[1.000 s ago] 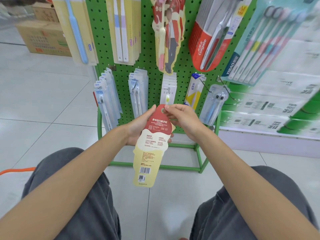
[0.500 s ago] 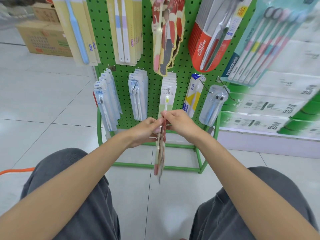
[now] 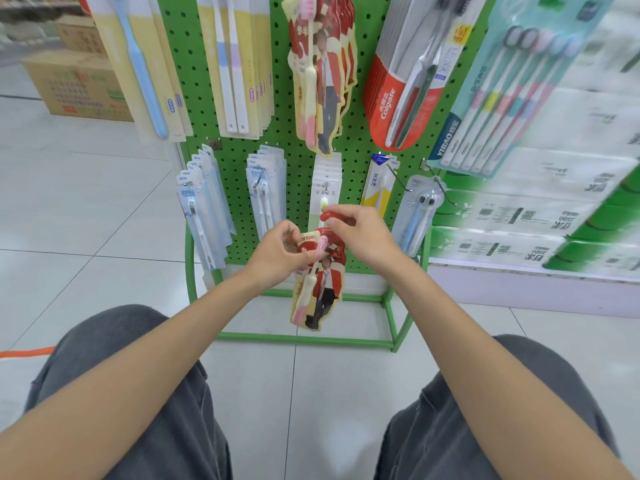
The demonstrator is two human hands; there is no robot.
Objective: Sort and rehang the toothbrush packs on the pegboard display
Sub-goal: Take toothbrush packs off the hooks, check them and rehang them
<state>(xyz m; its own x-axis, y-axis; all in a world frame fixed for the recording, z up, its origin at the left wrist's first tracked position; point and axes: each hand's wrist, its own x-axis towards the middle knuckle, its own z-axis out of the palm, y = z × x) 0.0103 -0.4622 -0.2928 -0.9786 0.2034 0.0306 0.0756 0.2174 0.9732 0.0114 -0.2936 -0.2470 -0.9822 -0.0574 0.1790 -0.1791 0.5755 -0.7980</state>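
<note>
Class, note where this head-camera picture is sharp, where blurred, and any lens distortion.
Head view: the pack, left hand and right hand are sharp; the boxes at the right edge are smeared; the wide lens splays the pegboard outward.

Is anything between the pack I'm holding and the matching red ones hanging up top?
Nothing visible does: the held pack sits in open air before the board, with the matching stack straight above it.

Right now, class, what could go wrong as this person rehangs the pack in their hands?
1. The left hand and right hand only pinch the pack near its top; it dangles and could drop.
2. Its matching stack hangs higher; the white packs sit behind the hands, so it might land on the wrong hook.
</note>
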